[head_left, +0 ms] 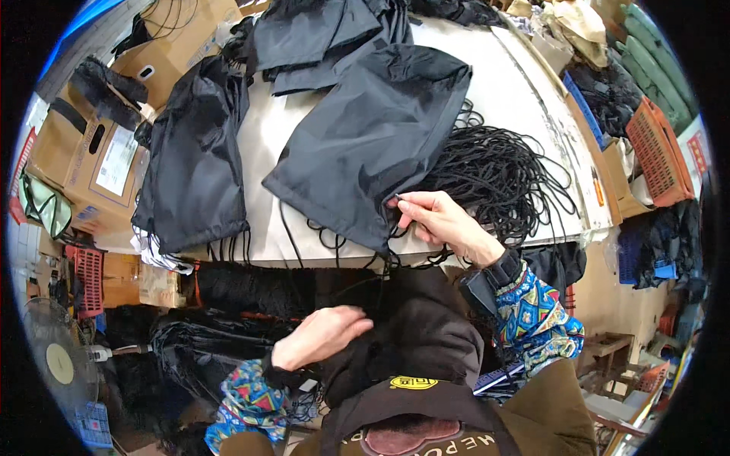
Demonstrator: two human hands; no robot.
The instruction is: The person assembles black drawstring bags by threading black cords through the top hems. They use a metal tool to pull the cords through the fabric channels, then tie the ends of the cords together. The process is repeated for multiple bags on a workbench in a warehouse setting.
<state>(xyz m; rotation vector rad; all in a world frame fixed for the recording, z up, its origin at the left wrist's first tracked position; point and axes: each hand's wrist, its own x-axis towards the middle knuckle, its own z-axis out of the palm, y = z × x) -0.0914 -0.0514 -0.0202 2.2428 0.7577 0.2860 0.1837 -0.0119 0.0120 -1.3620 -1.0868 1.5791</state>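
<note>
A black fabric bag (pixel 372 125) lies flat on the white table, its hemmed edge toward me. My right hand (pixel 437 220) is closed in a pinch at the bag's near right corner, where the cloth gathers at the fingertips. A small dark tip shows at those fingers, too small to name. Beside that hand, a tangled heap of black cords (pixel 502 182) spreads out, partly under the bag. Below the table edge hovers my left hand (pixel 323 338), slightly blurred, its fingers stretched out and nothing seen in them. Thin cords hang over the edge between my hands.
Another black bag (pixel 198 159) with dangling cords lies at the left of the table (pixel 262 137). More black bags (pixel 319 34) are piled at the back. Cardboard boxes (pixel 91 159) and a fan (pixel 59 357) stand left. An orange crate (pixel 658 156) is at the right.
</note>
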